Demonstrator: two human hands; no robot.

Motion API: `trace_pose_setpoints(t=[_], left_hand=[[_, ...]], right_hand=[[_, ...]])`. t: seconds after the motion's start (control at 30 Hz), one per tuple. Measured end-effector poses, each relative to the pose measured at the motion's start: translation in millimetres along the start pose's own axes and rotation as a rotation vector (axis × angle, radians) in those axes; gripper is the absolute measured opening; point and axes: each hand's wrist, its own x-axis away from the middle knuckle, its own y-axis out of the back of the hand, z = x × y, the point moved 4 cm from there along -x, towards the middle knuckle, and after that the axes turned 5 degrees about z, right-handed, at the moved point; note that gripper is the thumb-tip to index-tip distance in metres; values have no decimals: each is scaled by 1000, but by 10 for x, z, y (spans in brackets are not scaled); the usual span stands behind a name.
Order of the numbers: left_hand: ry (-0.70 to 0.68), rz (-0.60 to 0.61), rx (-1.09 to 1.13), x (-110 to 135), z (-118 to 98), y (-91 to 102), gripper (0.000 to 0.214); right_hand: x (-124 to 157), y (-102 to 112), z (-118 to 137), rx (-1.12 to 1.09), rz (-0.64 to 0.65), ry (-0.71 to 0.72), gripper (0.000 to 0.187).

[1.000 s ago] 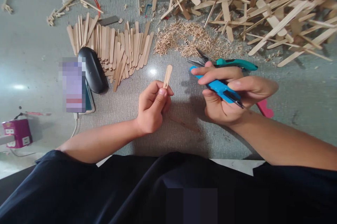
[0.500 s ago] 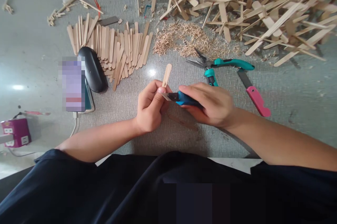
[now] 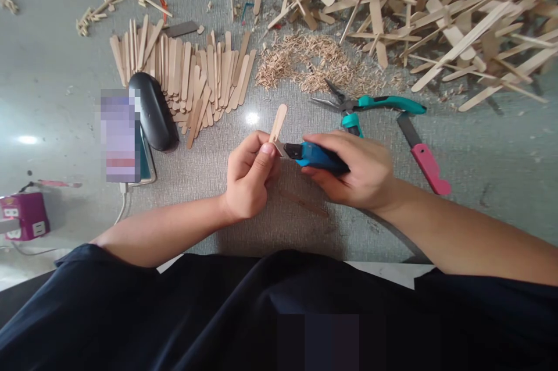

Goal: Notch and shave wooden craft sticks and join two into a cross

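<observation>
1. L hand [image 3: 249,176]: closed round the lower end of a short wooden stick [image 3: 278,122]. Thumb and fingers pinch it; the rounded top end stands clear of the fist, tilted slightly to 1 o'clock.
2. R hand [image 3: 357,170]: closed round a blue utility knife [image 3: 316,156]. Index finger lies along the top of the handle. Blade tip points to 9 o'clock and touches the stick just above the L thumb.
3. Stick position: above the counter [image 3: 65,68], near centre of view, between both hands, at 12 o'clock from the L fist.
4. Teal-handled pliers [image 3: 370,104]: flat on the counter at 12 o'clock from the R hand, jaws toward 9 o'clock. One handle end lies just beside the R knuckles.
5. Pink-handled tool [image 3: 425,159]: flat on the counter at 3 o'clock from the R hand, dark blade end toward 11 o'clock, near the pliers.
6. Wood shavings [image 3: 314,60]: loose heap at 12 o'clock from the stick, just beyond the pliers.
7. Row of cut sticks [image 3: 192,71]: laid side by side at 10 o'clock from the L hand, ends approx. aligned.
8. Black oval case [image 3: 153,110]: at 9 o'clock from the stick, overlapping the near edge of the row.
9. Phone [image 3: 120,135]: screen blurred, just beside the case at its 8 o'clock; cable leaves its near end.
10. Big jumble of long sticks [image 3: 436,4]: far R of the counter, at 1–2 o'clock from the R hand.
11. Pink box [image 3: 21,214]: L edge of view, well apart from both hands.
</observation>
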Motion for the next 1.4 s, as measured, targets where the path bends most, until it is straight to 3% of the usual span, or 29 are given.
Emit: trace_pose_setpoints(t=[0.33,0.53,0.87,1.2,1.4], left_hand=[[-54,-24,16,7,-40,14,40],[-3,-81,-11,10,-21,51,46],[10,-82,4,7,-1,63,45],[-47,-51,24,2,-9,66,39],[-2,-76,14,2,7,66,43]], right_hand=[[-24,-5,15,56,37,32,34],[3,-3,-2,43,43,27,39],[35,-13,-33,20,49,-3,47],[37,-25,-26,44,17,-12,40],[27,-27,-25,26,22,-5,44]])
